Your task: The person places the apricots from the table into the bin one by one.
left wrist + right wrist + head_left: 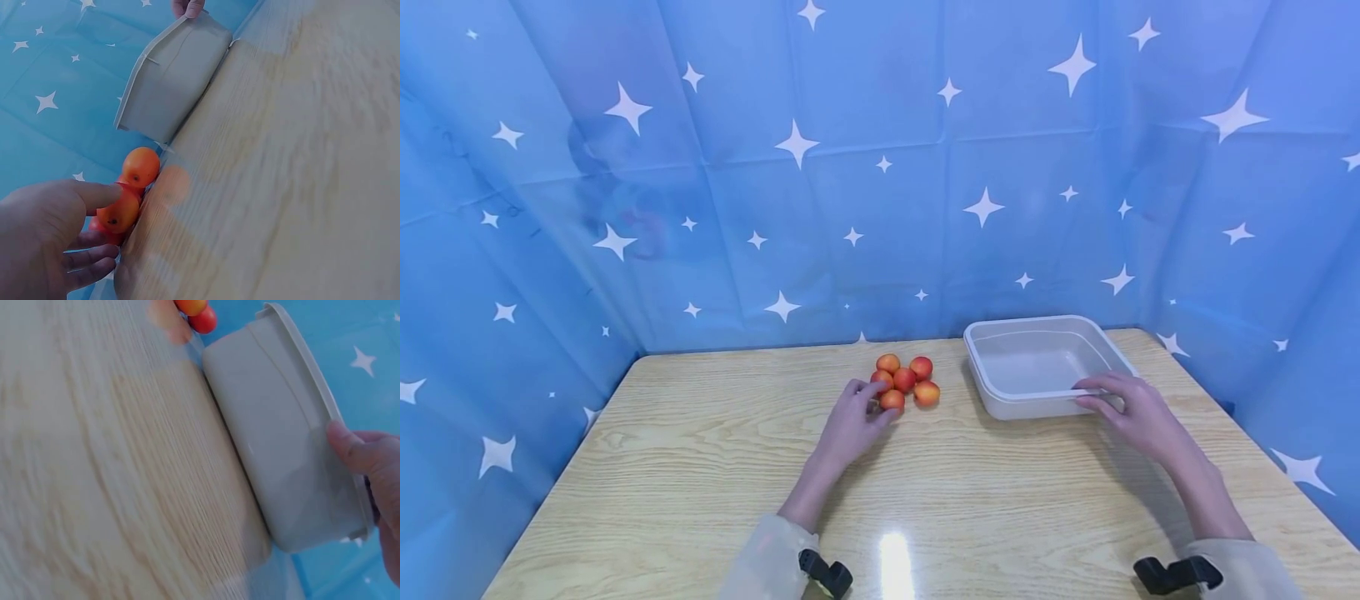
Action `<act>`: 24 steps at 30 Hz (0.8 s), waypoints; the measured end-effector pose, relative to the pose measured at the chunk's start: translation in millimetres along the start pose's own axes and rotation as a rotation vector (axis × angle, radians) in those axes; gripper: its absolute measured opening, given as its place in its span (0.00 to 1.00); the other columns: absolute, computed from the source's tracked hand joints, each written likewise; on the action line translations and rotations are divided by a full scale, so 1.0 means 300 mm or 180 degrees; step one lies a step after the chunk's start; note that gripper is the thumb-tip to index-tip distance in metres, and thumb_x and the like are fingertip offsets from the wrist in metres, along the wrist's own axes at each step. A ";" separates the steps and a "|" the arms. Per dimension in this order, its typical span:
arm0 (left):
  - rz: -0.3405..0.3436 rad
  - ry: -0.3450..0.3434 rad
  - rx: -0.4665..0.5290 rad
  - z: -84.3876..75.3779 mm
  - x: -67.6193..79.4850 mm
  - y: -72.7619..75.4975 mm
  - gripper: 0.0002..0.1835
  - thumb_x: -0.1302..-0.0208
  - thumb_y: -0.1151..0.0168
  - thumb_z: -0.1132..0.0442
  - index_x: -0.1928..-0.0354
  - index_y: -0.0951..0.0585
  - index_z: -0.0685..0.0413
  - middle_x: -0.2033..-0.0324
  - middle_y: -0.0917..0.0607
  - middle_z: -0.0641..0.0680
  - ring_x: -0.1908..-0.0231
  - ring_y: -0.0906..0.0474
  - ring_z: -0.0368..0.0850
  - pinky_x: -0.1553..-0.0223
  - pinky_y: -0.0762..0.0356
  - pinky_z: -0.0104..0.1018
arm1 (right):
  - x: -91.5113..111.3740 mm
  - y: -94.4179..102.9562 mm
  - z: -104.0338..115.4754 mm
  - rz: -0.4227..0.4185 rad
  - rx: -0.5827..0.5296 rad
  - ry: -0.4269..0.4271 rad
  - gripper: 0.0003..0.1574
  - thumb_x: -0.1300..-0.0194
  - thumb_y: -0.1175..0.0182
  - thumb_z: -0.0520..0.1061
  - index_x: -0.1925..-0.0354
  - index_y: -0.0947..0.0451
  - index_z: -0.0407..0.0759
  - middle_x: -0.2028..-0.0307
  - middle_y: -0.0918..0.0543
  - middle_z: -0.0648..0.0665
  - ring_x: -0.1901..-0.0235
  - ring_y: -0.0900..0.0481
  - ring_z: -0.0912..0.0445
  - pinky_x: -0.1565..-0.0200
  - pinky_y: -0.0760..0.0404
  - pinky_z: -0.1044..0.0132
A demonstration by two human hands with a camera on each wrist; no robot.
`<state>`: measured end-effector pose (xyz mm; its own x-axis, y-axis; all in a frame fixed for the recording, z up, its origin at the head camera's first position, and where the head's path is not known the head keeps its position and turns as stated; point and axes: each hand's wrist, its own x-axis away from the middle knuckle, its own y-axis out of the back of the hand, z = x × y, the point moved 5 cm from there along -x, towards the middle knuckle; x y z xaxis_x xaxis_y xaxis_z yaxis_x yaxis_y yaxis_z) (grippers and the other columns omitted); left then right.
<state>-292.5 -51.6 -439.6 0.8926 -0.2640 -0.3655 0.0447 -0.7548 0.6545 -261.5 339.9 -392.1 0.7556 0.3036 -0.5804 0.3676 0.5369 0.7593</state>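
Note:
Several small, round, orange-red fruits [904, 380] lie clustered near the back of the table. My left hand [857, 413] is at the cluster's near left side, thumb and fingers spread apart around the nearest fruit [892, 400]. In the left wrist view, the thumb overlaps a fruit [119, 214] while the other fingers stretch out below it, loosely bent. To the right stands a white plastic bin [1022, 407] with nothing inside. My right hand [1131, 408] pinches its rim at the front right corner, the thumb outside on the wall in the right wrist view.
The wooden table [700, 467] ends at a blue curtain [880, 208] with white stars, which also hangs along both sides. A strip of wood separates the fruits from the bin. Black wrist cameras sit on both sleeves.

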 end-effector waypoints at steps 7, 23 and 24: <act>-0.0129 -0.0058 -0.0072 -0.004 -0.003 -0.005 0.21 0.39 0.27 0.61 0.45 0.17 0.62 0.56 0.19 0.59 0.59 0.20 0.52 0.53 0.18 0.44 | 0.002 0.002 0.001 0.0047 -0.0056 -0.0081 0.14 0.45 0.26 0.33 0.59 0.12 0.45 0.64 0.11 0.47 0.62 0.18 0.58 0.59 0.29 0.77; -0.0174 -0.0128 0.0146 0.001 -0.011 -0.002 0.17 0.39 0.29 0.67 0.49 0.17 0.65 0.57 0.16 0.59 0.58 0.20 0.51 0.54 0.18 0.43 | -0.003 -0.002 0.001 -0.0028 -0.0102 0.0067 0.16 0.47 0.26 0.31 0.59 0.12 0.44 0.64 0.11 0.47 0.62 0.18 0.60 0.58 0.29 0.78; -0.0158 -0.0128 0.0161 -0.001 -0.011 -0.002 0.17 0.38 0.29 0.67 0.49 0.17 0.65 0.57 0.16 0.59 0.58 0.20 0.51 0.54 0.18 0.42 | -0.003 0.000 0.002 -0.0037 -0.0107 0.0075 0.16 0.47 0.26 0.30 0.59 0.12 0.44 0.64 0.11 0.47 0.62 0.18 0.61 0.58 0.29 0.78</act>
<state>-295.4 -50.0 -438.7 0.8710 -0.2488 -0.4236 0.0647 -0.7966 0.6010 -261.7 339.2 -391.4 0.7383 0.3155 -0.5961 0.3574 0.5666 0.7425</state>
